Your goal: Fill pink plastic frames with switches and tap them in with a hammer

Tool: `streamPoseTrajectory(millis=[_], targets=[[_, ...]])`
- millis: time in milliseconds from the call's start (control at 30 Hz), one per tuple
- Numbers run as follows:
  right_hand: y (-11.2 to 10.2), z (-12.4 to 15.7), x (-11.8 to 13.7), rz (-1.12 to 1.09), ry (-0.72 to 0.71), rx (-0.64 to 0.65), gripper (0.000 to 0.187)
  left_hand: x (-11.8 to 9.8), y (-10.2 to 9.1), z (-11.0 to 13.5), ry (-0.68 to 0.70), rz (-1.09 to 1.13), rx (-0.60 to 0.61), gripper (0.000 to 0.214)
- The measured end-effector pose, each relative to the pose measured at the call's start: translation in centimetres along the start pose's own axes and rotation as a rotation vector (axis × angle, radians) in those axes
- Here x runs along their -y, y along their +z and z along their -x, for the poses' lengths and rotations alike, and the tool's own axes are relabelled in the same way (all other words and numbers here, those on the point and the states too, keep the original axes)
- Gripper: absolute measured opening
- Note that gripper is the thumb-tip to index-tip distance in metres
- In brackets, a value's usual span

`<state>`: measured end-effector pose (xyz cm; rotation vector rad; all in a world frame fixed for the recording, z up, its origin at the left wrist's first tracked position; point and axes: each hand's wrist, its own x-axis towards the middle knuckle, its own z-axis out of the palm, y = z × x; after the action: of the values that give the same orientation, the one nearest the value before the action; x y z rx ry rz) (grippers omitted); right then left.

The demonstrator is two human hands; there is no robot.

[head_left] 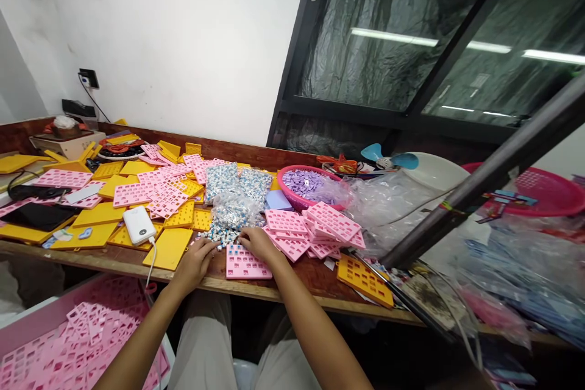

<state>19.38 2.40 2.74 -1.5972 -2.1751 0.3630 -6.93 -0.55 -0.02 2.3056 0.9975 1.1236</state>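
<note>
A pink grid tray (247,263) lies flat at the front edge of the wooden bench (292,290), a few of its cells filled with small blue-and-white pieces. Behind it spreads a loose heap of the same small pieces (223,233), spilling from clear bags (235,192). My left hand (195,263) rests on the bench just left of the tray, fingers curled toward the heap. My right hand (258,242) sits at the tray's upper edge, fingers bent down into the pieces. What either hand pinches is too small to make out.
Stacks of pink trays (320,228) lie right of the hands, yellow trays (170,248) and a white power bank (139,225) left. A pink basket of purple pieces (305,184) stands behind. A metal pole (484,183) slants across the right. A pink bin of empty trays (73,341) sits below left.
</note>
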Motion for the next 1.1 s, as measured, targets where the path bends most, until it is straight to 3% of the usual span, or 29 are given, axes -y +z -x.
streamPoseTrajectory(millis=[133,300,467,567,700,900,1100], targets=[[0.0,0.9,-0.3,-0.068,-0.008,-0.058,0.012,-0.3,0.3,-0.3,-0.011,0.119,-0.065,0.027],[0.2,-0.1,-0.4,-0.119,0.012,-0.054,0.013,-0.4,1.7,-0.4,-0.116,0.146,-0.121,0.021],[1.3,-1.1,-0.4,-0.172,0.021,-0.043,0.004,-0.5,1.9,-0.3,-0.131,0.127,-0.107,0.014],[1.7,-0.9,-0.5,-0.214,0.004,-0.076,0.016,-1.0,1.7,-0.4,-0.101,0.084,-0.070,0.014],[1.4,-0.3,-0.7,-0.270,-0.037,-0.114,0.022,-1.4,1.7,-0.4,-0.084,0.013,-0.009,0.020],[1.4,-0.4,-1.0,-0.350,0.004,-0.209,0.014,-1.4,2.1,-0.3,-0.102,-0.054,-0.011,0.032],[1.0,-0.4,-0.9,-0.409,-0.027,-0.242,0.012,-1.6,2.1,-0.4,-0.093,-0.124,0.046,0.030]])
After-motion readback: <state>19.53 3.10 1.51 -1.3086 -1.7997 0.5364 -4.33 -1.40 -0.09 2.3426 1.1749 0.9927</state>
